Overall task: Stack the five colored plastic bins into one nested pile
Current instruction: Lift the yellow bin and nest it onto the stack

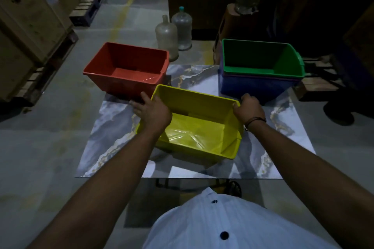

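marble table [190, 79], glossy yellow bin [202, 135] (empty)

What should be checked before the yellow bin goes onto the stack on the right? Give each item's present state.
1. Both hands on the yellow bin: ok. The left hand grips its left rim and the right hand its right rim.
2. Yellow bin empty: ok, bare floor visible.
3. Green bin, top of the stack, empty: ok.
4. Stack seated: ok as far as visible; green sits inside the blue bin, with a thin purple rim between them.
5. Path across the marble table to the stack: ok, nothing between.
6. Red bin still to be nested: not ok, it stands alone at back left.
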The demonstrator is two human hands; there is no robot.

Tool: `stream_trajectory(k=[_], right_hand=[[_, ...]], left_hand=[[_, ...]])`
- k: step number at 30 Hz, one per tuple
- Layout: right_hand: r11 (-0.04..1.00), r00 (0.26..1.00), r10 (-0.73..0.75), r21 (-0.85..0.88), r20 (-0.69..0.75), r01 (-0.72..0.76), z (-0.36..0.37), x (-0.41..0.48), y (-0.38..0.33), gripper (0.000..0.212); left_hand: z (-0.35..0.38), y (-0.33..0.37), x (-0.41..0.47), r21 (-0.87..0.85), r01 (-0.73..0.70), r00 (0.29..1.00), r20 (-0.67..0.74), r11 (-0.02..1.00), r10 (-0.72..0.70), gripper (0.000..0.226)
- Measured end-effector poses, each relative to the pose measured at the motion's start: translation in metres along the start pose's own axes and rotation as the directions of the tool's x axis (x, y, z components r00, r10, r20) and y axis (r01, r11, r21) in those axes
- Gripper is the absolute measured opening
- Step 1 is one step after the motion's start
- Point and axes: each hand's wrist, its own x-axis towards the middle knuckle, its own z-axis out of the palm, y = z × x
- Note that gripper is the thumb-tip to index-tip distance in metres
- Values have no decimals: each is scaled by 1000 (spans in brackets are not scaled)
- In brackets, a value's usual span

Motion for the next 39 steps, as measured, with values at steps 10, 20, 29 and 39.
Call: stream_trajectory(k=[10, 20, 29, 39], right_hand=[[955, 980, 117, 252, 159, -155, 7, -18, 15, 47], [699, 975, 109, 682, 194, -214, -57, -1, 24, 42], [244, 928, 48, 897, 368, -368, -127, -2, 20, 25], [586, 990, 138, 808, -18, -67, -120, -2, 10, 54]], left_hand=[[-7, -18, 19, -54, 20, 986, 165, 998, -11, 58], [-59, -3, 30, -178, -23, 951, 299, 984, 76, 27], [-111, 8, 44, -494, 193, 847, 521, 848, 111, 31], [-98, 35, 45, -379, -24, 944, 296, 925, 145, 29]])
